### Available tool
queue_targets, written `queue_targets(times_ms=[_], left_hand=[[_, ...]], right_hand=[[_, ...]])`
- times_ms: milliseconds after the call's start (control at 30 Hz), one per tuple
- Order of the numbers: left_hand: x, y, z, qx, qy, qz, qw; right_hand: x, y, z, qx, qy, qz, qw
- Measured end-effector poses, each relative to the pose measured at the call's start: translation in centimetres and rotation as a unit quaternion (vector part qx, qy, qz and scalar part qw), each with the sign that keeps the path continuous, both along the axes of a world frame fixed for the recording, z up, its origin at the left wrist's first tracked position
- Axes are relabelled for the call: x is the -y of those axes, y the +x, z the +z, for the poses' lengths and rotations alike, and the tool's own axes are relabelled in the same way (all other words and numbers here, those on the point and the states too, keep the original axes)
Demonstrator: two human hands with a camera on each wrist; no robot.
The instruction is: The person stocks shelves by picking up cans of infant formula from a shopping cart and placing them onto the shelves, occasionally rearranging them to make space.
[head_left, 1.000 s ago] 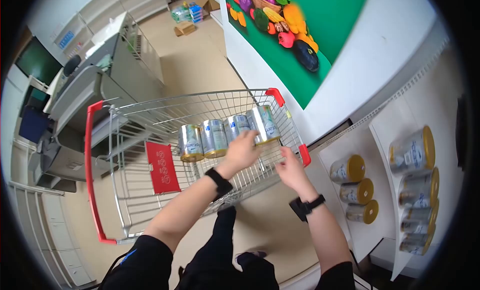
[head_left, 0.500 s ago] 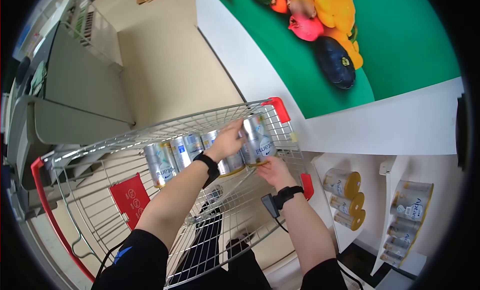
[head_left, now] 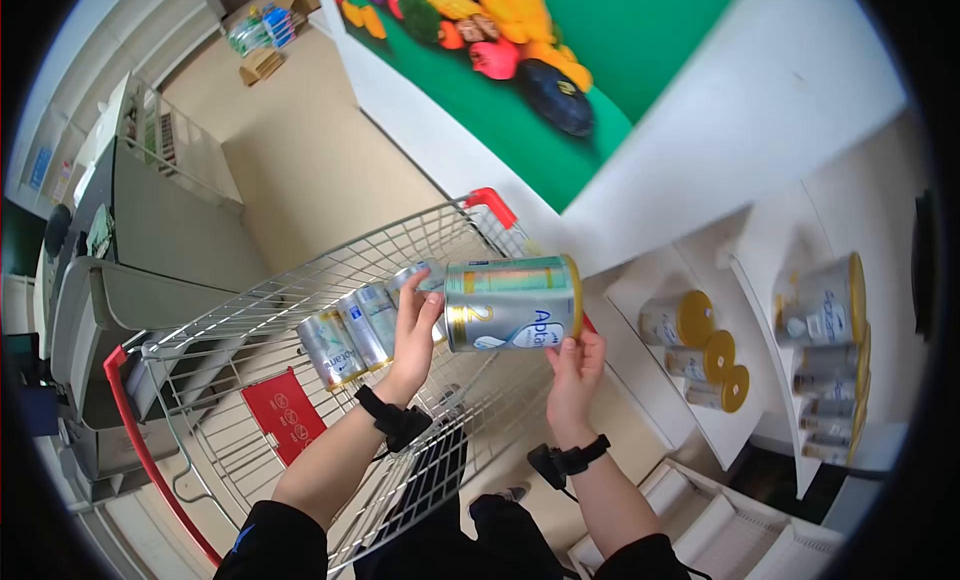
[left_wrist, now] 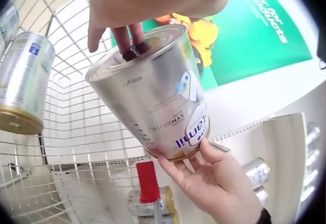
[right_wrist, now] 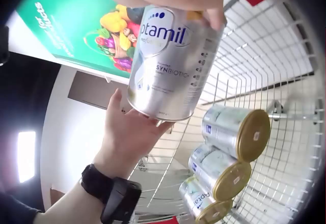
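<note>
A silver formula can [head_left: 510,305] with a gold lid lies sideways above the front end of a wire shopping cart [head_left: 225,390]. My right hand [head_left: 575,385] grips its gold-lid end, thumb on the side nearest me. In the left wrist view, fingers of the left hand [left_wrist: 153,2] press against the can's silver base, the thumb standing apart from it. Three similar cans, a left can [head_left: 330,350], a middle can [head_left: 367,325] and a right can [head_left: 418,274], sit in a row in the cart. The left hand partly covers the right can.
To the right, white shelves [head_left: 745,280] hold more gold-lidded cans [head_left: 695,320]. A white panel with a green vegetable poster [head_left: 610,40] stands beyond the cart. A grey counter [head_left: 160,220] is at the left, and boxes [head_left: 262,67] lie on the floor farther off.
The rightmost can has come up out of the cart's row toward me and tipped from upright onto its side. The right hand has moved from near the can to gripping its lid end.
</note>
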State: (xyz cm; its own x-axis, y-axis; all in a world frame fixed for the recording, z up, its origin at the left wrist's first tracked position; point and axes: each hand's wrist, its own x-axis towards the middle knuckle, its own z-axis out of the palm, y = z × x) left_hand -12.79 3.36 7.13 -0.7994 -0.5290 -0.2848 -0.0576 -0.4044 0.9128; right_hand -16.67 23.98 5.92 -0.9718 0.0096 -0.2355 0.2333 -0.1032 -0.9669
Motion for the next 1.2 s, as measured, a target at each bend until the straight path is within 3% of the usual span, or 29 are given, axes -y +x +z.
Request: queue_targets(times_ms=[100,133,167,233,300,333,367,433,500,533,567,633,700,733,767,800,900,967,1067,1133,1167,1200], left_hand=[[-5.1,0.1,4.8,-0.043,0.012,-0.088,0.995],[-6.7,0.1,6.3,0.011,-0.072,-0.166,0.983],[-8.6,0.0,6.5,-0.002,-0.071,-0.197,0.978],[-13.5,-0.2,6.0,-0.027,-0.26,-0.233,0.937],[-18.7,0.0,7.3,-0.1,-0.462,-0.281,0.835],[-21.7,0.4,7.0,-0.115,-0.373,-0.346,0.853],[-24.1,0.9,7.6,0.005,-0.416,-0.463,0.782],[-30.8,1.7,5.8,-0.079,-0.304,-0.576,0.754],[-36.7,2.7,6.9,-0.04,-0.425,-0.663,0.615],[-39.4,3.1,5.7,-0.068,-0.33,-0.687,0.644],[-41.5,3.6,4.9,-0.072,-0.329,-0.69,0.64],[-45.8,4.7,5.1,-0.116,-0.145,-0.711,0.678],[-48.4,5.1,3.8,-0.091,-0.12,-0.712,0.686],[-49.4,5.2,3.0,-0.105,-0.105,-0.694,0.705],[-50.3,5.0,2.0,-0.12,-0.091,-0.675,0.722],[-51.1,4.7,1.4,-0.127,-0.099,-0.658,0.735],[-53.1,3.3,-0.3,-0.136,-0.115,-0.689,0.703],[-54.3,2.0,-2.3,-0.128,-0.131,-0.702,0.688],[-56.6,-1.0,-3.1,-0.133,-0.162,-0.715,0.666],[-58.3,-2.7,-3.8,-0.206,-0.379,-0.648,0.628],[-59.3,-4.0,-4.2,-0.211,-0.383,-0.642,0.63],[-60.3,-5.6,-4.7,-0.289,-0.449,-0.577,0.618]], right_hand=[[-6.3,1.2,3.0,-0.097,-0.051,-0.04,0.993],[-9.1,1.7,3.4,-0.142,-0.019,-0.028,0.989],[-12.5,2.4,4.0,-0.186,0.02,-0.023,0.982],[-18.2,4.6,5.7,-0.192,0.044,-0.078,0.977],[-24.1,8.1,6.4,-0.209,0.034,-0.079,0.974],[-27.1,10.3,6.2,-0.214,0.04,-0.112,0.97],[-29.7,12.1,6.0,-0.205,0.021,-0.106,0.973],[-34.4,15.2,5.1,-0.203,-0.001,-0.11,0.973],[-39.3,18.1,4.0,-0.173,0.012,-0.091,0.981],[-41.7,19.3,4.0,-0.177,0.016,-0.102,0.979],[-43.6,20.2,3.9,-0.191,0.055,-0.086,0.976],[-46.4,21.1,3.9,-0.202,0.091,-0.073,0.972],[-47.7,21.5,3.5,-0.135,0.027,-0.214,0.967],[-48.5,21.6,3.1,-0.127,0.022,-0.214,0.968],[-49.5,21.7,2.5,-0.051,0.049,-0.177,0.982],[-50.2,21.6,2.0,0.025,0.077,-0.139,0.987],[-51.6,20.4,-0.1,0.049,0.105,-0.089,0.989],[-52.8,18.4,-1.7,0.024,0.073,-0.102,0.992],[-55.4,15.0,-3.4,-0.051,0.168,-0.041,0.984],[-57.7,13.3,-5.8,-0.092,0.321,-0.055,0.941],[-58.9,11.8,-6.6,-0.101,0.323,-0.054,0.94],[-60.2,9.7,-7.5,-0.122,0.226,-0.089,0.962]])
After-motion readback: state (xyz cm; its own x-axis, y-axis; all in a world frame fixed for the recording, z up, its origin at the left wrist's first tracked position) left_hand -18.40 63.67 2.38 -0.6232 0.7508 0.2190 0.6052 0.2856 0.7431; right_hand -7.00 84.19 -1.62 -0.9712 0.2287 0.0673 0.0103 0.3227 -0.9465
